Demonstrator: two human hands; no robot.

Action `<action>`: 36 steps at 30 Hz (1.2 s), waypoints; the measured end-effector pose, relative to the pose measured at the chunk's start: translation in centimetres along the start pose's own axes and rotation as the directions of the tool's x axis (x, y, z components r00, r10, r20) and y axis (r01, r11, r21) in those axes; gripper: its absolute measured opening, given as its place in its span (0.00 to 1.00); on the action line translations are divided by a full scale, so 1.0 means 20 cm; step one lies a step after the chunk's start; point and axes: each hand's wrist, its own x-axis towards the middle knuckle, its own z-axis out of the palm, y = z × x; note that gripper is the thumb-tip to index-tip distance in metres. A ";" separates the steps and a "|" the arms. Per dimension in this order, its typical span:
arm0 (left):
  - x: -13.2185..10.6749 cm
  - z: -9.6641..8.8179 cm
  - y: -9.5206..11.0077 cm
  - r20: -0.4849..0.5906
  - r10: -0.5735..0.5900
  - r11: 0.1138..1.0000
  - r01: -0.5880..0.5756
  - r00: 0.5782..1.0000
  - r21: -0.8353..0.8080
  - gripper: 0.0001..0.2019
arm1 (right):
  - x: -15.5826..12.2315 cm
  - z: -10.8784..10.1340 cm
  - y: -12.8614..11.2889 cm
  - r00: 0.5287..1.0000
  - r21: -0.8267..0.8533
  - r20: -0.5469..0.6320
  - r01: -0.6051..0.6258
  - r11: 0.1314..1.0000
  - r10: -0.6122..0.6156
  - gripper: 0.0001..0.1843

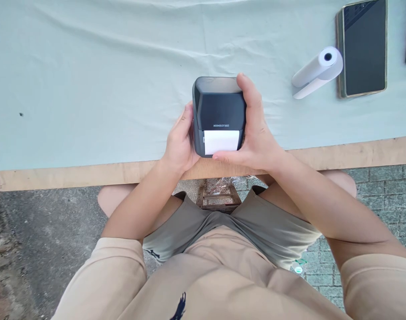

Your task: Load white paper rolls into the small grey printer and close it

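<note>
Left hand (179,143), right hand (257,138), one printer (219,106)

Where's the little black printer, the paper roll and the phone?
Printer (219,106): head view, on its dark lid.
Paper roll (315,72): head view, on its white side.
Phone (364,46): head view, on its dark screen.
</note>
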 end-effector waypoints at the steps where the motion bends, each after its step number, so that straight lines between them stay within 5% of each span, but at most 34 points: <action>1: 0.00 0.00 0.00 0.006 -0.007 1.000 0.007 1.000 0.005 0.21 | 0.00 0.00 0.00 1.000 0.006 -0.002 -0.006 1.000 0.006 0.59; 29: -0.01 0.03 0.00 -0.074 0.016 1.000 -0.018 0.997 -0.017 0.19 | 0.00 0.00 -0.01 0.999 -0.025 0.015 -0.047 0.999 0.047 0.59; 36: 0.00 0.01 -0.01 -0.054 0.034 0.999 -0.033 0.998 0.014 0.19 | 0.02 -0.09 -0.01 0.997 0.013 0.037 -0.066 0.998 0.066 0.43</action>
